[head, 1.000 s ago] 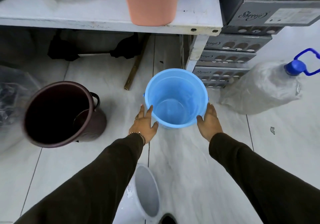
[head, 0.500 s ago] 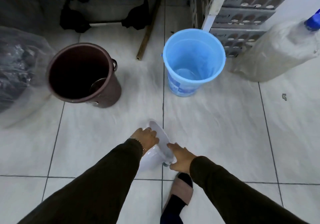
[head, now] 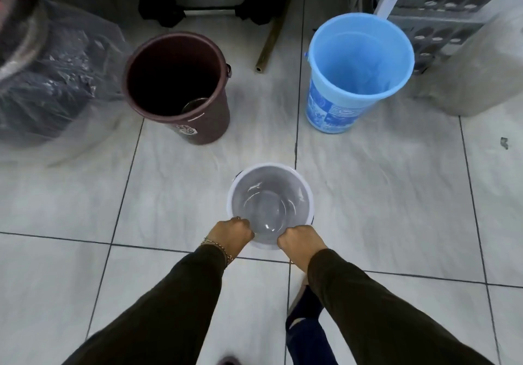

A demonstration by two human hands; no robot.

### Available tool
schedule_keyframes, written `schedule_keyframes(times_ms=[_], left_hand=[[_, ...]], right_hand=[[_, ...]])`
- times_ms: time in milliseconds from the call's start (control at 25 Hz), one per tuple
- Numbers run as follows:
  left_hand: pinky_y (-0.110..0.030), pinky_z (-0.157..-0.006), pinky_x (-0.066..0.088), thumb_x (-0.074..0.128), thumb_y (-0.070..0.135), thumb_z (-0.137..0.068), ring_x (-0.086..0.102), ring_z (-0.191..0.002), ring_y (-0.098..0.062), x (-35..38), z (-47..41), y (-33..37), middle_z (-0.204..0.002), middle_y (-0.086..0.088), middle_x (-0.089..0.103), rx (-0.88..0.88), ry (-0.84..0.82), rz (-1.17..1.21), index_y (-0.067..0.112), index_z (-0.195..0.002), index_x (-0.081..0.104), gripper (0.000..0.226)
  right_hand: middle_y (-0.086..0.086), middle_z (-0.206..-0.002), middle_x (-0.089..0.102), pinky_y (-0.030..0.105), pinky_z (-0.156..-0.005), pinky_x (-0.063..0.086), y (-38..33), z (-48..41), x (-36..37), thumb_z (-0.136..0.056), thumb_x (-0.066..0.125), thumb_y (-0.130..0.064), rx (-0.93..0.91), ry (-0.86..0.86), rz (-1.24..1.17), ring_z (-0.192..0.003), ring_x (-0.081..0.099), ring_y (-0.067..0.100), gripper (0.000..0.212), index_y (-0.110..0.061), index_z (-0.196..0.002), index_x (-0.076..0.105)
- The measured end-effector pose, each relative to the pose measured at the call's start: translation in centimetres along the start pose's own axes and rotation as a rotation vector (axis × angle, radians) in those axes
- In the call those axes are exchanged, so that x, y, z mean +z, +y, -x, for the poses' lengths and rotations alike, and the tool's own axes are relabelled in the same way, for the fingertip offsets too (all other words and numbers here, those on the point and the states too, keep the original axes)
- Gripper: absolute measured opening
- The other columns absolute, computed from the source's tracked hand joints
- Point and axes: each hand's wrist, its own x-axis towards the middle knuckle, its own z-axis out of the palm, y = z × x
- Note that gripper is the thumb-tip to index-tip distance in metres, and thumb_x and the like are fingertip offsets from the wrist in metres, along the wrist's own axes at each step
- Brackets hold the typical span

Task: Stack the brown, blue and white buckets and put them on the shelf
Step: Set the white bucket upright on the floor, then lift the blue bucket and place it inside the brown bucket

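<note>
Since the earlier frame we are bringing the white bucket (head: 270, 205) upright off its side, so its mouth is now facing us, and both hands are gripping its near rim. We are keeping the left hand (head: 232, 233) clenched on the rim at the near left and the right hand (head: 300, 239) clenched on it at the near right, fingers curled over the edge. Whether its base is resting on the tiled floor (head: 382, 195) or hanging just above it, we cannot tell. Farther off, the brown bucket (head: 198, 127) is standing upright to the left and the blue bucket (head: 334, 110) upright to the right, well apart from each other and from ours. To nest well, we are judging that the white one, seemingly the smallest, should go in last: keeping it level, we should be lowering it straight down, centred over the receiving mouth, so the rims are not catching. Something pale is lying inside the brown bucket; we should be checking it first.
</note>
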Motion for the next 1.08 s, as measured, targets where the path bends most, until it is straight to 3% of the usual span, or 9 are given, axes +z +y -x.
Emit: schedule_keyframes(times_ms=[120, 240, 320, 440, 600, 760, 920, 1000, 1080], left_hand=[[-0.044, -0.105, 0.044, 0.039, 0.001, -0.093, 0.033, -0.144, -0.029, 3.5, 0.7, 0.3, -0.145, -0.008, 0.048, -0.005, -0.079, 0.055, 0.019, -0.141, 0.046, 0.051], [-0.047, -0.122, 0.019, 0.039, 0.010, -0.092, 0.011, -0.152, -0.026, 3.7, 2.2, 0.0, -0.161, -0.002, 0.026, -0.048, -0.054, 0.074, 0.025, -0.152, 0.027, 0.063], [-0.047, -0.122, 0.017, 0.041, 0.015, -0.091, 0.013, -0.152, -0.023, 2.4, 3.0, -0.8, -0.162, 0.002, 0.025, -0.047, 0.009, 0.113, 0.027, -0.152, 0.026, 0.064], [-0.042, -0.113, 0.037, 0.059, 0.019, -0.080, 0.043, -0.141, -0.027, -1.1, 2.6, -2.8, -0.146, -0.001, 0.054, -0.044, 0.139, 0.106, 0.030, -0.134, 0.056, 0.055], [-0.033, -0.122, 0.022, 0.043, 0.022, -0.092, 0.020, -0.150, -0.023, -8.7, -1.0, -4.5, -0.158, 0.002, 0.035, -0.196, 0.194, 0.355, 0.027, -0.143, 0.043, 0.051], [-0.036, -0.116, 0.033, 0.047, 0.028, -0.095, 0.029, -0.146, -0.025, -17.5, -8.2, -4.2, -0.152, -0.005, 0.042, -0.355, 0.329, 0.616, 0.019, -0.145, 0.040, 0.052], [-0.033, -0.112, 0.033, 0.050, 0.037, -0.096, 0.046, -0.135, -0.029, -24.2, -16.9, -1.4, -0.147, -0.012, 0.049, -0.503, 0.359, 1.336, 0.010, -0.146, 0.038, 0.058], [-0.031, -0.110, 0.035, 0.052, 0.031, -0.097, 0.048, -0.134, -0.028, -26.6, -21.6, -0.3, -0.146, -0.011, 0.051, -0.490, 0.323, 1.619, 0.008, -0.146, 0.037, 0.057], [-0.034, -0.104, 0.042, 0.059, 0.017, -0.094, 0.056, -0.125, -0.031, -27.7, -25.4, -0.3, -0.137, -0.016, 0.059, -0.469, 0.355, 1.715, 0.005, -0.133, 0.051, 0.042]], right_hand=[[0.015, -0.104, 0.072, 0.038, -0.085, 0.051, -0.5, 0.3, 1.2, -0.085, 0.049, 0.013, 0.015, -0.048, 0.039, -0.097, 0.068, 0.035, 0.030, -0.002, -0.104, 0.067], [0.015, -0.132, 0.062, 0.042, -0.113, 0.036, 0.3, 0.8, 1.5, -0.094, 0.056, -0.016, -0.008, 0.013, -0.067, -0.125, 0.055, 0.033, 0.039, -0.003, -0.131, 0.054], [0.012, -0.153, 0.044, 0.039, -0.122, 0.020, 2.3, 1.6, 0.1, -0.097, 0.049, -0.038, 0.024, 0.033, -0.222, -0.145, 0.034, 0.028, 0.059, -0.007, -0.147, 0.037], [0.005, -0.164, 0.024, 0.033, -0.123, 0.011, 6.9, 3.2, -2.9, -0.099, 0.038, -0.051, 0.128, 0.092, -0.375, -0.153, 0.014, 0.020, 0.071, -0.012, -0.156, 0.023], [0.005, -0.162, 0.029, 0.035, -0.118, 0.024, 15.4, 3.1, -8.1, -0.097, 0.042, -0.054, 0.656, 0.350, -0.855, -0.150, 0.023, 0.021, 0.070, -0.010, -0.151, 0.035], [0.016, -0.151, 0.046, 0.038, -0.113, 0.033, 25.4, 0.9, -12.7, -0.098, 0.047, -0.047, 1.124, 0.638, -1.314, -0.138, 0.043, 0.033, 0.063, -0.004, -0.144, 0.045], [0.019, -0.153, 0.042, 0.040, -0.113, 0.033, 33.2, -1.8, -13.2, -0.097, 0.050, -0.046, 1.168, 0.535, -1.455, -0.138, 0.043, 0.037, 0.069, -0.002, -0.149, 0.035], [0.020, -0.147, 0.047, 0.047, -0.109, 0.043, 36.2, -3.3, -12.7, -0.093, 0.061, -0.040, 1.147, 0.510, -1.615, -0.123, 0.054, 0.039, 0.074, -0.003, -0.150, 0.032], [0.019, -0.135, 0.052, 0.054, -0.096, 0.052, 38.3, -4.4, -12.2, -0.091, 0.067, -0.017, 1.076, 0.510, -1.876, -0.102, 0.062, 0.039, 0.070, -0.004, -0.149, 0.030]])
